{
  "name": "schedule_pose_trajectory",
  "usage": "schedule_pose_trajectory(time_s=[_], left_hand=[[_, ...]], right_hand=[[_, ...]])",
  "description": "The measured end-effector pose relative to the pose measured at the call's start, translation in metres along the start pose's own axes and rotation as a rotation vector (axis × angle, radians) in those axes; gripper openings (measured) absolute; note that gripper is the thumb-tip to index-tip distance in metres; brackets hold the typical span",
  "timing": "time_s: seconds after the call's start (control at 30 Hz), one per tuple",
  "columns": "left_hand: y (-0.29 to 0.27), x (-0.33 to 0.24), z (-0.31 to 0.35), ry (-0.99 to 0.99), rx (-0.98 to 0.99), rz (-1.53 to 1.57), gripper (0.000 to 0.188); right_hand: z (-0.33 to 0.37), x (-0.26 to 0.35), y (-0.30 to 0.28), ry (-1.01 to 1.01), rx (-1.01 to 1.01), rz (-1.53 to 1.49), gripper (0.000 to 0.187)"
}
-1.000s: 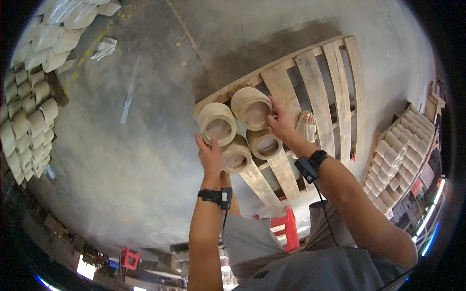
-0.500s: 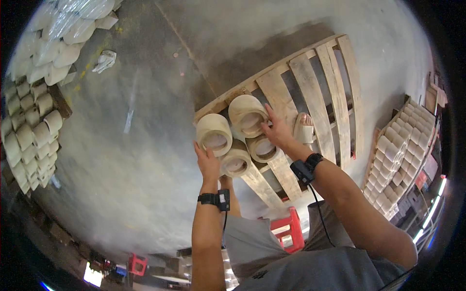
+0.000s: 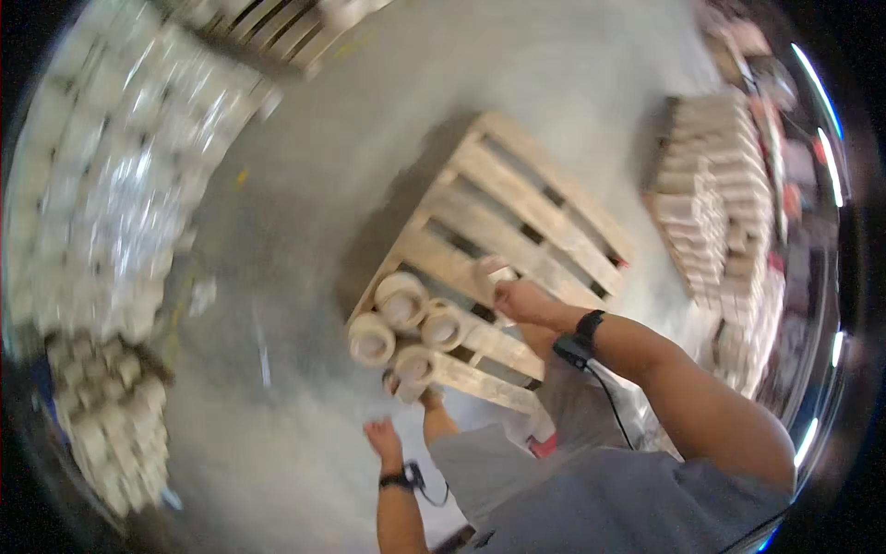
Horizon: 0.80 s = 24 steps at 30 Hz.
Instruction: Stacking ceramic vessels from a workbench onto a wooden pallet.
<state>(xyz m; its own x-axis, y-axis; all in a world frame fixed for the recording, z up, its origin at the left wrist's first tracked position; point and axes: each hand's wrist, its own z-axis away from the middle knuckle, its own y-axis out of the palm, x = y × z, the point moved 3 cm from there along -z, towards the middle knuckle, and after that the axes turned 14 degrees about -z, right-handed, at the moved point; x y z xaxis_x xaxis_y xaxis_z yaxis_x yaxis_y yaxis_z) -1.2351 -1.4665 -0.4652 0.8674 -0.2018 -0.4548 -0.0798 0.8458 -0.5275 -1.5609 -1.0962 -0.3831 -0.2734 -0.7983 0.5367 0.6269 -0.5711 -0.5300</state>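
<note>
Several pale, thick-walled hollow cylinders stand clustered at the near left corner of a wooden pallet [image 3: 517,189]. Among them are a far cylinder [image 3: 402,288], a left cylinder [image 3: 361,331], a right cylinder [image 3: 448,312] and a near cylinder [image 3: 420,353]. My left hand [image 3: 384,441] is off the pallet, nearer to me than the cylinders, with its fingers slightly apart and nothing visible in them. My right hand [image 3: 524,303] hovers right of the cluster, apart from it, in front of my sandalled foot [image 3: 492,270]; its fingers are smeared by motion. Both wrists wear black straps.
Film-wrapped stacks of pale pieces [image 3: 111,194] rise at the left, with an unwrapped stack [image 3: 111,415] nearer. Another stack [image 3: 706,194] stands at the right. A second pallet [image 3: 277,28] lies at the far left. A red stool [image 3: 543,443] shows partly beside my legs.
Both hands have come off the cylinders, the left drawing back toward me and the right moving aside. The view has turned and shifted, and the cylinders remain clustered on the pallet.
</note>
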Motion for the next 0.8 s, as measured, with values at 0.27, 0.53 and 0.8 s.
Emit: schedule_pose_trajectory(time_s=[0.27,0.53,0.8], left_hand=[[-0.169,0.09,0.107,0.541,0.461,-0.275,0.033],[-0.204,-0.094,-0.015,0.429,0.462,-0.667,0.022],[-0.192,-0.227,-0.023,1.071,0.518,-0.98,0.021]], right_hand=[[0.164,0.003,-0.111,0.153,-0.012,-0.016,0.029],[0.406,-0.008,-0.051,0.44,-0.544,-0.74,0.029],[0.548,0.025,0.047,0.389,-0.833,-0.931,0.031]])
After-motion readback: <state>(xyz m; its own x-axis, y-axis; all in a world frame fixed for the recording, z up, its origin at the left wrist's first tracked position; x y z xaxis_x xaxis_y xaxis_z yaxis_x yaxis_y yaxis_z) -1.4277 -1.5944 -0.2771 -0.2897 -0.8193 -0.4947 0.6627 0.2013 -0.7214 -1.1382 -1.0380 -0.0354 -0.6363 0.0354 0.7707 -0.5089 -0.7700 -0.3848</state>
